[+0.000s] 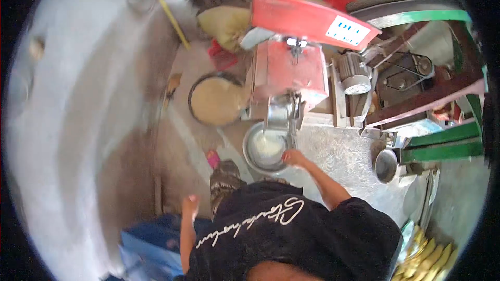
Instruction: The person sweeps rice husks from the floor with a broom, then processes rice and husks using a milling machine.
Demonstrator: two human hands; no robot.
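- Right hand (pixel 295 157) has its grip closed over the near rim of the metal bowl (pixel 248 150), likely steadying it.
- The bowl sits directly under the spout (pixel 284 112) of the red milling machine (pixel 291 67), so it catches the white meal.
- Left hand (pixel 190 205) hangs free above a blue sack (pixel 151 239); it is too blurred to read its grip.
- A round basin (pixel 194 105) of tan husk stands beside the machine.

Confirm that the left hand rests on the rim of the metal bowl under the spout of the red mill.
Not quite: it is the right hand that rests on the rim of the metal bowl under the spout of the red mill. The left hand hangs apart from the bowl, by the person's side. The head view shows this.
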